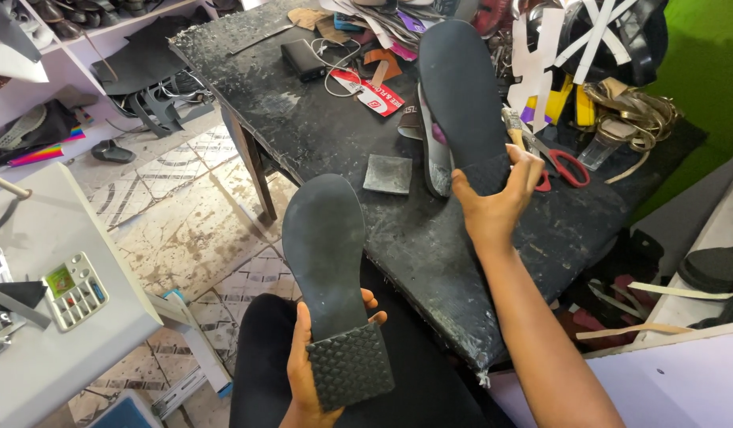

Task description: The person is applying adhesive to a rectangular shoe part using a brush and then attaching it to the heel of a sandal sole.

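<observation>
My left hand (307, 372) grips the heel end of a black shoe sole (328, 254), underside up, with a textured square heel patch toward me, above my lap. My right hand (493, 202) holds a second black sole (460, 91) by its heel, raised over the dark worktable (319, 127). Both soles point away from me. Another sole lies on edge on the table just left of the right-hand one.
Red-handled scissors (568, 166), a small grey square (388, 173), a black box, a red tag, gold straps and white strips lie on the table. A white machine with a keypad (74, 289) stands at left. Tiled floor lies between.
</observation>
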